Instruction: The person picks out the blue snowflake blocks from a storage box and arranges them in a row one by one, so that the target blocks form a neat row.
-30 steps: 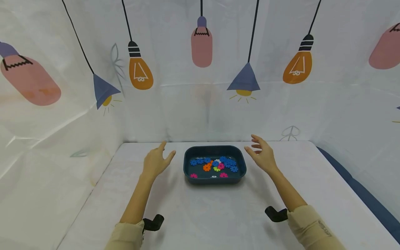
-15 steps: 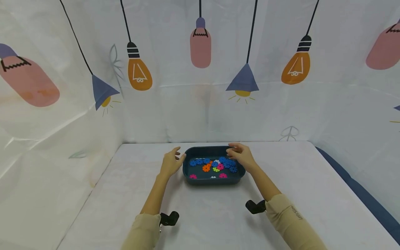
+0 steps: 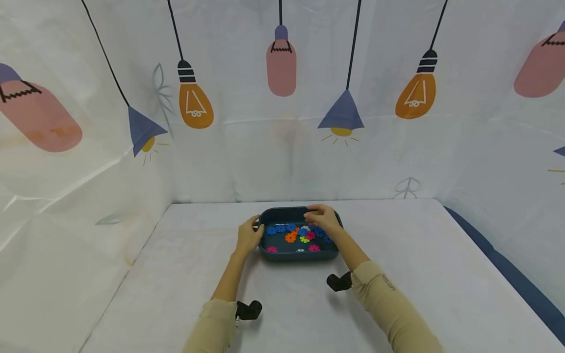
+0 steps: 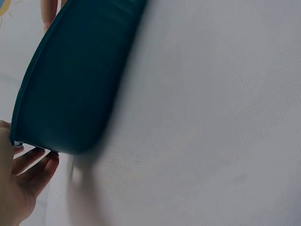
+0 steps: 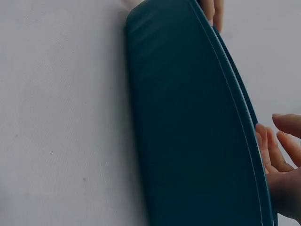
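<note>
A dark teal tray sits on the white table, holding several small flower-shaped plastic pieces: blue, orange, pink, lime and white. My left hand holds the tray's left end, thumb at the rim; the left wrist view has its fingers against the outside of the end wall. Over the right part of the tray hovers my right hand, fingers loosely bent, nothing visible in them. The right wrist view places this hand just beyond the tray's rim, partly hidden by it.
The white table extends around the tray. Behind it hangs a white sheet printed with lamps and bulbs. Black wrist mounts stick out from both sleeves.
Both hands have moved inward. The left has come from beside the tray to hold its left end; the right has swung left from outside the tray to above its pieces.
</note>
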A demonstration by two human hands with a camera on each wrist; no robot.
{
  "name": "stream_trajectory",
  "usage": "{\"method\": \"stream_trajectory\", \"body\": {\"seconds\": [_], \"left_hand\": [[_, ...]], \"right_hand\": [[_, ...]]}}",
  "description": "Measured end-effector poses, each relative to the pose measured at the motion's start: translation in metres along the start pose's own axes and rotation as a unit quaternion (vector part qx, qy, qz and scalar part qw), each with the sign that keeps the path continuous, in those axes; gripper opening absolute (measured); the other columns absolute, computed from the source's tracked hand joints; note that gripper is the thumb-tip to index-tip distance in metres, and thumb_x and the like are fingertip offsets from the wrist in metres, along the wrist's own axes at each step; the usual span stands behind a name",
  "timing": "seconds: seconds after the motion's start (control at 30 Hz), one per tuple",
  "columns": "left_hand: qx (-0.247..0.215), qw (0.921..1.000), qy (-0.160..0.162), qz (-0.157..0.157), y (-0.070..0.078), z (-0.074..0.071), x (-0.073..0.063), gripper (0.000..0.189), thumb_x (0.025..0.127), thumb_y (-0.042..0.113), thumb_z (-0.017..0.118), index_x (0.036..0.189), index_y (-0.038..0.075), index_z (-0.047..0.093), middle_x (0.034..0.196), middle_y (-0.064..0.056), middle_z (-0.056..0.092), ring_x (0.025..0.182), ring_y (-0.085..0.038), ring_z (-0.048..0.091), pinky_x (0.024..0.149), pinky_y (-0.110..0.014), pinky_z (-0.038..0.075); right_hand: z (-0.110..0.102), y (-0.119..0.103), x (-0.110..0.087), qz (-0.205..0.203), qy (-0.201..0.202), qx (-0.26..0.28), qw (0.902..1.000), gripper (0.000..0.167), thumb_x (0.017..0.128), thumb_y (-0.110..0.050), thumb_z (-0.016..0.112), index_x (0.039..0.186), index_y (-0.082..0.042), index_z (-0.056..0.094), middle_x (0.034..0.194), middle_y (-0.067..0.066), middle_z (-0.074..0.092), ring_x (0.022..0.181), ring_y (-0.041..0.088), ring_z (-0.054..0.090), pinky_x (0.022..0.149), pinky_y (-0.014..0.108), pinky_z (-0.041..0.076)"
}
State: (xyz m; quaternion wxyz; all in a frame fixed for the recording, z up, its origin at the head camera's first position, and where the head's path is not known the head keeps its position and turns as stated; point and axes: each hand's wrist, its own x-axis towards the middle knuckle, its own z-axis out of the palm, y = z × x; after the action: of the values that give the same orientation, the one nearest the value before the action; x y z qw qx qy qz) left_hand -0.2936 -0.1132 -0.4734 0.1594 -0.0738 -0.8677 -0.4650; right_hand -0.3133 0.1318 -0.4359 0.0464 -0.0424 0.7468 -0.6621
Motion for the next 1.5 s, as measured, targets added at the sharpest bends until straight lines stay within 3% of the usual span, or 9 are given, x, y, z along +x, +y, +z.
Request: {"method": "stream_trajectory", "body": {"seconds": [0.2,0.5,0.7,0.93,1.17,1.4,1.5], "left_hand": [[-0.046,0.9985,0.026,-0.016,-0.003,0.002,-0.002,0.037,0.087,0.005,0.058,0.121,-0.009,0.058,0.106,-0.028,0.064,0.089,-0.037,0.066,0.076,-0.045,0.055],[-0.077,0.9957,0.040,-0.034,-0.009,0.005,-0.006,0.036,0.089,0.005,0.057,0.123,-0.007,0.058,0.109,-0.028,0.064,0.092,-0.038,0.065,0.077,-0.044,0.054],[-0.093,0.9932,0.055,-0.043,-0.010,0.007,-0.008,0.036,0.089,0.008,0.059,0.121,-0.006,0.060,0.109,-0.027,0.064,0.093,-0.037,0.066,0.078,-0.045,0.054],[-0.102,0.9917,0.067,-0.040,-0.009,0.008,-0.008,0.035,0.089,0.009,0.060,0.121,-0.005,0.061,0.107,-0.027,0.065,0.092,-0.037,0.066,0.078,-0.046,0.054],[-0.110,0.9903,0.074,-0.043,-0.008,0.008,-0.012,0.034,0.090,0.010,0.060,0.120,-0.005,0.061,0.106,-0.026,0.066,0.090,-0.036,0.066,0.075,-0.043,0.055],[-0.128,0.9873,0.077,-0.054,-0.003,0.006,-0.012,0.034,0.089,0.009,0.060,0.120,-0.005,0.061,0.108,-0.025,0.065,0.094,-0.036,0.066,0.078,-0.044,0.054],[-0.130,0.9873,0.074,-0.053,-0.003,0.005,-0.012,0.034,0.089,0.009,0.060,0.120,-0.005,0.061,0.108,-0.026,0.065,0.094,-0.037,0.065,0.078,-0.044,0.054]], "right_hand": [[0.020,0.004,0.012,0.007,-0.005,0.018,0.9998,0.040,0.087,-0.002,0.062,0.125,0.011,0.052,0.107,0.027,0.063,0.098,0.041,0.061,0.088,0.050,0.049],[0.046,0.015,0.028,0.037,-0.027,0.042,0.9981,0.038,0.083,0.001,0.066,0.119,0.010,0.057,0.096,0.018,0.068,0.075,0.017,0.065,0.083,0.043,0.053],[0.055,0.020,0.036,0.052,-0.039,0.037,0.9972,0.035,0.082,0.002,0.067,0.115,0.012,0.060,0.087,0.015,0.069,0.072,0.017,0.066,0.078,0.039,0.055],[0.066,0.016,0.038,0.088,-0.039,0.025,0.9951,0.033,0.082,0.002,0.067,0.114,0.010,0.062,0.092,0.018,0.069,0.071,0.015,0.065,0.073,0.034,0.056],[0.080,0.015,0.036,0.109,-0.041,-0.019,0.9930,0.036,0.081,0.004,0.068,0.115,0.012,0.060,0.102,0.025,0.066,0.072,0.023,0.069,0.067,0.032,0.057],[0.092,0.014,0.038,0.143,-0.037,-0.031,0.9885,0.032,0.079,0.006,0.068,0.111,0.010,0.063,0.101,0.026,0.064,0.081,0.033,0.068,0.072,0.038,0.056],[0.094,0.041,0.061,0.130,-0.056,-0.015,0.9898,0.031,0.075,0.003,0.074,0.105,0.007,0.067,0.094,0.024,0.065,0.076,0.033,0.068,0.068,0.038,0.057]]}}
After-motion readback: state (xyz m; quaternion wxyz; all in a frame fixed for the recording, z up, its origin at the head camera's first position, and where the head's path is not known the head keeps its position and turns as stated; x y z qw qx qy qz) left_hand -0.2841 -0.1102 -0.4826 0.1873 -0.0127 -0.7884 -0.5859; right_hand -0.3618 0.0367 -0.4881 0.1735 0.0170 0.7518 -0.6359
